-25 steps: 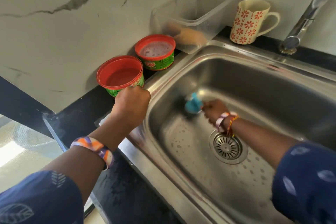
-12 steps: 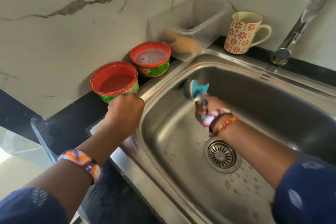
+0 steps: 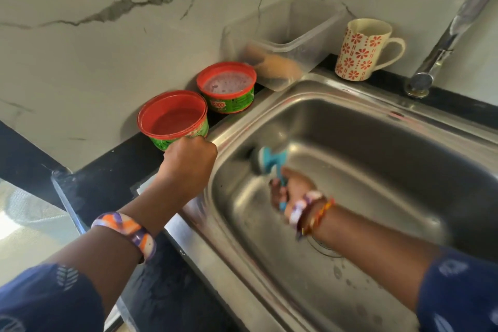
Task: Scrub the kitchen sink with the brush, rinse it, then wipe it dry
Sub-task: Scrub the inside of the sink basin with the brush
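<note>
A marble-veined wall backs the dark table (image 3: 113,183) where we stand at a steel sink (image 3: 363,159). At left, our left hand (image 3: 188,167) rests fisted at the sink's edge just beside a red-rimmed tub (image 3: 172,118); whether it grasps anything we cannot tell. A second tub (image 3: 227,89) behind it carries a green label, seemingly reading "EXO". A clear box (image 3: 285,38) follows, then a flowered mug (image 3: 363,48) and the tap (image 3: 442,43). In the basin our right hand (image 3: 292,191) grasps the blue brush (image 3: 265,160), its head pressed to the left inner wall. We judge scrubbing under way, with rinsing and drying still ahead. The risk: a hard stroke could splash the table, or the braced left arm could knock the near tub over.
</note>
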`<state>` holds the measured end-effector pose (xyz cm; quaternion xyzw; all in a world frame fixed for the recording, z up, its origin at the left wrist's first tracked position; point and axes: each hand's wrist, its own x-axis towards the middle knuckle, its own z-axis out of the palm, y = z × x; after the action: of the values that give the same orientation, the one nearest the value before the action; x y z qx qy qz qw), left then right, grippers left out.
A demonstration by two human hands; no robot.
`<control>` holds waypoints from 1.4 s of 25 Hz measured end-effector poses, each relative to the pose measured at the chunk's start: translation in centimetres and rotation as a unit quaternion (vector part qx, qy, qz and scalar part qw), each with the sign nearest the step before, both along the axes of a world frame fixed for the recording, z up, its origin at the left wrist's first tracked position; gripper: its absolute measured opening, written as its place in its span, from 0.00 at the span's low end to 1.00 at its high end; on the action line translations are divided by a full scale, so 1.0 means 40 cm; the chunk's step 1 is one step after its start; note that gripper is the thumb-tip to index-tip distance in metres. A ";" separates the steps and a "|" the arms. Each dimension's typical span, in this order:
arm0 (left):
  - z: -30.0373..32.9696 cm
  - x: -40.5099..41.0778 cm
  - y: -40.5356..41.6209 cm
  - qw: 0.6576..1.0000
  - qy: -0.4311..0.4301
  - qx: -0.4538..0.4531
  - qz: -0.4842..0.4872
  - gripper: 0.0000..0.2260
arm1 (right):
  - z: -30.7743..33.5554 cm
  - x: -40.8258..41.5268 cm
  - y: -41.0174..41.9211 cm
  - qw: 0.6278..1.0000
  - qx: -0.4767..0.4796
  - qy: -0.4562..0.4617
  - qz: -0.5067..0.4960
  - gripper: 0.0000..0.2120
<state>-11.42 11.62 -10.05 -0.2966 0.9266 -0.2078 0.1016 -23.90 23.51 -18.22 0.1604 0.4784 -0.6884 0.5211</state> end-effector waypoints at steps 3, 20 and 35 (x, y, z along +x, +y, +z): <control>-0.001 -0.002 0.000 1.000 -0.006 -0.009 0.000 0.13 | 0.013 0.078 0.021 0.996 0.000 -0.010 0.085 0.11; 0.007 0.000 0.002 1.000 0.012 0.007 0.004 0.12 | 0.084 -0.192 -0.035 0.988 0.005 0.080 -0.130 0.13; 0.003 0.003 0.001 1.000 0.005 -0.002 -0.002 0.10 | 0.043 -0.079 0.002 0.999 -0.033 -0.028 0.016 0.14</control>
<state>-11.29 11.66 -9.92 -0.2960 0.9273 -0.2079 0.0959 -27.07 23.61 -16.49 0.1542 0.4431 -0.6906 0.5504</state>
